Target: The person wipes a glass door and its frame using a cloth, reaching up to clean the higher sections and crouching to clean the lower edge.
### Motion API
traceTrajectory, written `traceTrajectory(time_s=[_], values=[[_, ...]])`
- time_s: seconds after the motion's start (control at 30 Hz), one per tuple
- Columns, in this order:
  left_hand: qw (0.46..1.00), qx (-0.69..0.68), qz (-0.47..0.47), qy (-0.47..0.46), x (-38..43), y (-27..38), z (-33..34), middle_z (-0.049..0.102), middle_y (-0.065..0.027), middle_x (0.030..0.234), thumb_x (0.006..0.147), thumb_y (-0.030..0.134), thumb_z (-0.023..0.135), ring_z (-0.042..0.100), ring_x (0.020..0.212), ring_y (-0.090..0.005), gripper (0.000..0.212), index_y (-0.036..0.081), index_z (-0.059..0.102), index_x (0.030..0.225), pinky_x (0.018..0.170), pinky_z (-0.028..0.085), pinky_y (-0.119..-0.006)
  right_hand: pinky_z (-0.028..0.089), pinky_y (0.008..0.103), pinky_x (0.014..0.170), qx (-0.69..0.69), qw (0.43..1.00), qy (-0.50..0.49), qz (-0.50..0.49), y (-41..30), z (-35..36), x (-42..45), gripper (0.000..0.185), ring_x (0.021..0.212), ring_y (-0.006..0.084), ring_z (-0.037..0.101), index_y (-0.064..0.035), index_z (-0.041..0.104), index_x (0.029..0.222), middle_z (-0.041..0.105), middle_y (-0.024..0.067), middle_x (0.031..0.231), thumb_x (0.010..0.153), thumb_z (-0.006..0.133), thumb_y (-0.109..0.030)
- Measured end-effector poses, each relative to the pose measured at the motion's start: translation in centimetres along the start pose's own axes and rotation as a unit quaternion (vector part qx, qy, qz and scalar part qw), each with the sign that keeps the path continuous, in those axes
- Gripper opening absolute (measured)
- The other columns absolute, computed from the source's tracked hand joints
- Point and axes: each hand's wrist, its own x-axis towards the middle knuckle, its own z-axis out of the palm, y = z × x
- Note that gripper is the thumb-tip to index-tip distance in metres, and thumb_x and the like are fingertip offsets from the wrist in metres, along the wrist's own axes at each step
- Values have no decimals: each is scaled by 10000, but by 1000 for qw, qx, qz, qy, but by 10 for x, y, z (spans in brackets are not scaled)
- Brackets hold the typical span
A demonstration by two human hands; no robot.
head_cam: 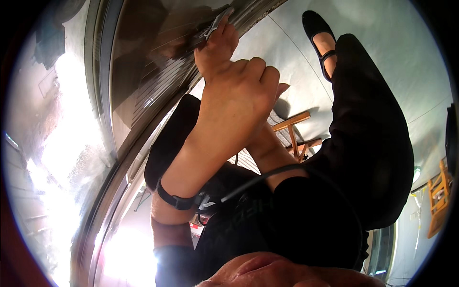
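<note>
My right hand [217, 48] reaches under my left arm to a brown, shiny door panel [154, 61] at upper left. Between its fingers and the panel is a thin grey piece [218, 22], probably a folded cloth, pressed to the surface near the bottom edge. My left hand [240, 84] is curled in a fist closer to the camera, back upward, over the right forearm. Its thumb tip sticks out on the right. The palm is hidden, so whether it holds anything does not show. A black strap [177, 201] circles the left wrist.
A metal door frame and track [118, 161] run along the left, beside bright glass [61, 143]. My bent leg [373, 143] and black shoe [319, 39] are on the right, over the pale floor [380, 46]. A black cable [265, 175] crosses my lap. Wooden chairs [292, 125] stand beyond.
</note>
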Motion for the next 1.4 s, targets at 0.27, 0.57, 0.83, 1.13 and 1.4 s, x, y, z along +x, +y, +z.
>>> traceTrajectory(time_s=[0.27,0.57,0.83,1.13,1.4], values=[[1000,16,-5,-14,-3,0,-2,633,-82,838,835,176,794,654,787,-299,193,50,654,882,692,522,-402,415,524,886,-41,975,25,-218,-64,-24,-36,1051,1002,423,503,97,378,1504,493,223,1135,583,829,-130],[1000,16,-6,-14,-8,-4,3,633,-86,822,828,169,797,652,789,-305,198,43,651,874,691,525,-405,377,511,973,40,998,32,-24,-26,-12,-9,1045,1077,405,478,31,335,1563,491,209,1131,671,844,-165],[1000,6,6,-18,2,2,2,636,-84,847,820,166,800,659,795,-295,211,35,657,902,689,524,-401,407,478,929,6,987,126,-98,23,12,7,888,1048,386,484,71,450,1468,509,177,1111,617,699,38],[1000,12,-1,-19,-2,-2,2,630,-90,841,827,164,795,653,787,-299,203,36,652,892,692,519,-407,377,526,946,73,973,62,-211,-25,-36,1,1002,1062,384,465,-70,487,1507,472,170,1152,573,849,-108],[1000,6,-3,-20,-3,2,0,626,-96,833,826,162,795,650,792,-295,201,38,644,875,693,517,-405,402,501,899,110,974,92,-173,-63,-44,-5,878,996,360,492,-108,580,1442,494,124,1132,590,782,-39]])
